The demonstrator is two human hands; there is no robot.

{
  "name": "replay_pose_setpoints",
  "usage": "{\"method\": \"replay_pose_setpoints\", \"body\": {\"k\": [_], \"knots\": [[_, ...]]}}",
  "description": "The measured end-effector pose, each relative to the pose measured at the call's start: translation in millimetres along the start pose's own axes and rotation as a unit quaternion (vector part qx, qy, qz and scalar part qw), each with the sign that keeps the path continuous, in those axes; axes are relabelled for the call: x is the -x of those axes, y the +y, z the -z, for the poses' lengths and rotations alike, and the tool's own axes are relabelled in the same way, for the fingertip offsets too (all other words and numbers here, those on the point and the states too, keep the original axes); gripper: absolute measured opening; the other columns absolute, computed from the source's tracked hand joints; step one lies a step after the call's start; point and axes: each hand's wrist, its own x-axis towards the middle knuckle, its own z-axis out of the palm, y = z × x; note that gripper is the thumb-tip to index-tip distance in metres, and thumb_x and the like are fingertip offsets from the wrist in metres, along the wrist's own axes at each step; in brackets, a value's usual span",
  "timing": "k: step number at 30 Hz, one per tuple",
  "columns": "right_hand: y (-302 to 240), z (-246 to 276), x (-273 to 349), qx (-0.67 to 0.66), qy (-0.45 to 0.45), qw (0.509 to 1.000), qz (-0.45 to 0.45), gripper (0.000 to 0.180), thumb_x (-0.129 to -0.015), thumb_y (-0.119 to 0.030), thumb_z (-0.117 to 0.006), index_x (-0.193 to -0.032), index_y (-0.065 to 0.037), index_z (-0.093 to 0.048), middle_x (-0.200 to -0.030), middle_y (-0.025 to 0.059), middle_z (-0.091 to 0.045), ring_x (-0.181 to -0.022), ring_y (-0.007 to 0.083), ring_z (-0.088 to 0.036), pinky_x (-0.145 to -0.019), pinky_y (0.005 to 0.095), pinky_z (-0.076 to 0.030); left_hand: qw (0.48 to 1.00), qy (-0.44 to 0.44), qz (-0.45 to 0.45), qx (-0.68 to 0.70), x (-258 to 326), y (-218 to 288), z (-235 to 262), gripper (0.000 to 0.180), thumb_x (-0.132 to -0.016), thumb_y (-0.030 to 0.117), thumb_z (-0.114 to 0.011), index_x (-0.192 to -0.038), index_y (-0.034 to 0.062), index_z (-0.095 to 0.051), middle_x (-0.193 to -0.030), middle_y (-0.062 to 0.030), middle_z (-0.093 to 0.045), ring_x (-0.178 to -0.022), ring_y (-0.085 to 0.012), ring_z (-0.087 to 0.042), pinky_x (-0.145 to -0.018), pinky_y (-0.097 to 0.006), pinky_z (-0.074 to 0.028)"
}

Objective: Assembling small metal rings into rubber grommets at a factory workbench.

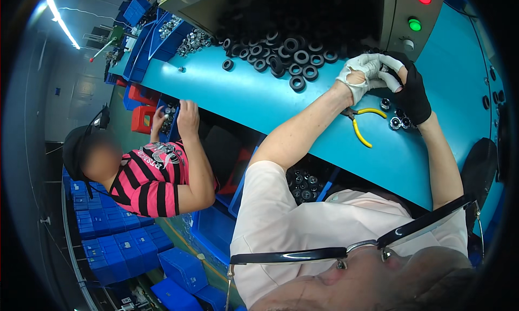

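Note:
Above the blue tabletop, my left hand point(359, 77) in a white fingerless glove meets my right hand point(414, 96) in a black glove. The fingers of both are closed round a small part that they mostly hide; its kind cannot be made out. Just below my hands lies a pair of pliers point(363, 121) with yellow handles, its jaws partly hidden by my left wrist. Small round chrome-and-black parts point(396, 123) sit on the table beside my right wrist, and a single similar part point(385, 104) stands a little farther off.
Black rings point(297, 84) are heaped left of my hands, before a grey machine housing point(397, 19) with red and green lights. Shiny metal parts point(194, 42) pile up farther left. A bin of dark round parts point(304, 185) is below the table edge. A co-worker point(162, 176) sits at left.

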Motion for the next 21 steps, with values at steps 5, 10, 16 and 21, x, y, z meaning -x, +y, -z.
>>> {"method": "replay_pose_setpoints", "body": {"k": [5,10,16,21], "knots": [[-1.1,2.5,2.5,-0.01,0.015,1.0,-0.015,0.029,-0.076,0.0,-0.063,-0.105,-0.002,-0.06,-0.094,0.0149,-0.062,-0.082,0.0276,-0.062,-0.07,0.0323,-0.05,1.0,0.012,-0.029,0.004,-2.8,-4.1,3.2,0.029,-0.089,0.013,-0.056,-0.112,-0.0036,-0.05,-0.104,-0.0123,-0.056,-0.092,-0.0225,-0.059,-0.083,-0.039,-0.053],[2.2,1.8,2.0,0.089,-0.029,0.996,-0.009,0.026,-0.076,-0.004,-0.064,-0.102,-0.004,-0.06,-0.091,0.0167,-0.061,-0.081,0.0326,-0.06,-0.068,0.0353,-0.049,0.988,0.075,-0.091,-0.105,-3.7,-7.8,0.5,0.027,-0.087,0.01,-0.057,-0.109,-0.0042,-0.054,-0.095,-0.0123,-0.06,-0.083,-0.0205,-0.062,-0.072,-0.033,-0.056],[7.4,1.9,6.1,0.038,-0.008,0.999,-0.016,0.026,-0.077,-0.006,-0.065,-0.102,-0.004,-0.059,-0.092,0.0138,-0.061,-0.081,0.0289,-0.06,-0.068,0.0321,-0.049,0.992,0.05,-0.077,-0.086,-1.0,-10.3,-3.3,0.03,-0.087,0.01,-0.057,-0.112,-0.0064,-0.051,-0.102,-0.0147,-0.059,-0.09,-0.0241,-0.062,-0.079,-0.036,-0.054],[12.9,5.4,4.6,0.046,-0.04,0.998,-0.025,0.026,-0.076,-0.004,-0.062,-0.102,-0.003,-0.058,-0.095,0.0142,-0.061,-0.087,0.0313,-0.059,-0.074,0.0342,-0.048,0.98,0.084,-0.089,-0.157,0.1,-8.1,-6.4,0.03,-0.083,0.012,-0.063,-0.107,-0.0039,-0.055,-0.089,-0.0115,-0.062,-0.08,-0.0187,-0.063,-0.068,-0.03,-0.054]]}}
